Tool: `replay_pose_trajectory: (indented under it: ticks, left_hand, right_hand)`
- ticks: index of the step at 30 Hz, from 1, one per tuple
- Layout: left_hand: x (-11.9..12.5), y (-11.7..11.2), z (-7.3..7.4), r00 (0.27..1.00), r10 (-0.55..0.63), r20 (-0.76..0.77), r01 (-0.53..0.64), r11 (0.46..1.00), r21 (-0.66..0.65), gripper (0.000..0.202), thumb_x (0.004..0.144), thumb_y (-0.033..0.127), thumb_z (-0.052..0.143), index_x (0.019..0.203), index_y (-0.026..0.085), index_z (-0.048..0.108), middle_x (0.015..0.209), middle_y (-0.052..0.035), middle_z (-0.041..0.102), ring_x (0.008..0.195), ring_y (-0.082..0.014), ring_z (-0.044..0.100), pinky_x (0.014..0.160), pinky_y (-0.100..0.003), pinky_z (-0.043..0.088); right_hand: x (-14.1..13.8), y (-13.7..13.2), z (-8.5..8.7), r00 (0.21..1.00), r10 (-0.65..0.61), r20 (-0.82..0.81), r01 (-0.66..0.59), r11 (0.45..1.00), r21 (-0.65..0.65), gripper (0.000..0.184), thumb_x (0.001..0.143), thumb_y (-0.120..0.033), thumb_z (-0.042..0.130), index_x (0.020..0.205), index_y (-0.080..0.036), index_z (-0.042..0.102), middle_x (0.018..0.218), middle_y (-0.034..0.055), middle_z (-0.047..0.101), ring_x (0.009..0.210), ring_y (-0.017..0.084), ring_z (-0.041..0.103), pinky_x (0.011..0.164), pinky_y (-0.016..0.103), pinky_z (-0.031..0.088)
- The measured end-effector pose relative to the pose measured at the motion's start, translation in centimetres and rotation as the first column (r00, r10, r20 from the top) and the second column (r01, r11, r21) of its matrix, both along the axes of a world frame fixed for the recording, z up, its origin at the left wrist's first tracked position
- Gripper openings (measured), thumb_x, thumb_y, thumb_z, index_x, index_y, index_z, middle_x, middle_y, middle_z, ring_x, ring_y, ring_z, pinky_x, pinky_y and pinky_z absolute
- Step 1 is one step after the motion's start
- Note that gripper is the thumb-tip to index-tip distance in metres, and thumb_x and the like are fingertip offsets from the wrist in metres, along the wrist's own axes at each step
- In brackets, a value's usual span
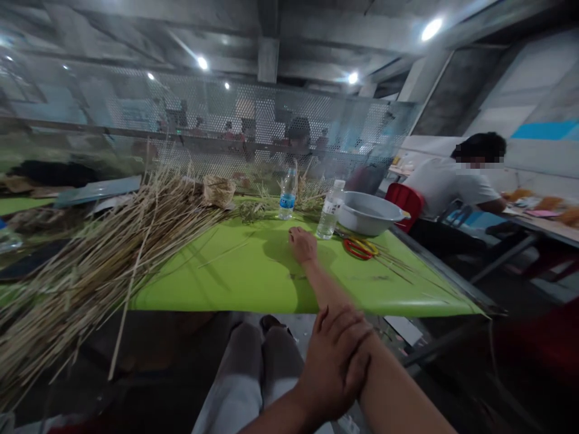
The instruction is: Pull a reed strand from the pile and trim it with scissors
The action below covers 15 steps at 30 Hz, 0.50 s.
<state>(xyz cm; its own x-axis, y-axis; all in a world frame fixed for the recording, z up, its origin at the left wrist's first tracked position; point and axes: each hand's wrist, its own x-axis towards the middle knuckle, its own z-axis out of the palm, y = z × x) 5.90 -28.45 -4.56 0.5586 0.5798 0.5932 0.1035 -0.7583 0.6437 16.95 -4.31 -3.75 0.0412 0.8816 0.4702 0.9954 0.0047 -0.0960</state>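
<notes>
My left hand (pixel 337 355) is closed, its fingers wrapped across my right forearm (pixel 332 289) in front of the table's near edge. My right hand (pixel 303 244) reaches over the green tabletop (pixel 253 271) with its fingers curled in, and nothing shows in them. Beyond it stands a water bottle with a blue label (pixel 286 199). A second clear bottle (pixel 330 211) with a white cap is to its right. Scissors (pixel 360 248) with red and yellow handles lie right of that hand, beside a grey basin (pixel 371 212).
A big bundle of dry straw (pixel 126 241) covers the table's left side and hangs over the front edge. Behind it sits a woven straw piece (pixel 218 191). A perforated metal screen (pixel 226 132) runs along the back. A person (pixel 438 181) sits at another table on the right.
</notes>
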Motion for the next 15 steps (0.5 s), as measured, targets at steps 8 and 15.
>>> replay_pose_trajectory:
  ticks: [8,15]
  left_hand:
    - [0.0,0.6,-0.4,1.000,-0.017,0.007,0.017,1.000,0.019,0.037,0.097,0.031,0.042,0.132,0.027,0.052,0.139,-0.0050,0.060,0.139,-0.0197,0.044,0.122,-0.046,0.022]
    - [-0.2,2.1,-0.2,0.997,0.005,0.082,-0.001,0.999,-0.047,0.029,0.094,0.034,0.051,0.121,0.030,0.061,0.126,-0.0050,0.069,0.122,-0.0225,0.059,0.111,-0.045,0.040]
  right_hand:
    - [-0.3,-0.2,0.2,0.999,-0.007,-0.033,0.007,1.000,-0.005,0.025,0.100,-0.024,0.042,0.111,-0.018,0.064,0.109,0.0079,0.070,0.092,0.019,0.062,0.080,0.028,0.038]
    - [-0.4,-0.6,0.5,0.999,0.025,-0.043,-0.025,1.000,0.004,0.025,0.100,-0.022,0.041,0.110,-0.019,0.064,0.107,0.0080,0.069,0.091,0.020,0.061,0.079,0.028,0.039]
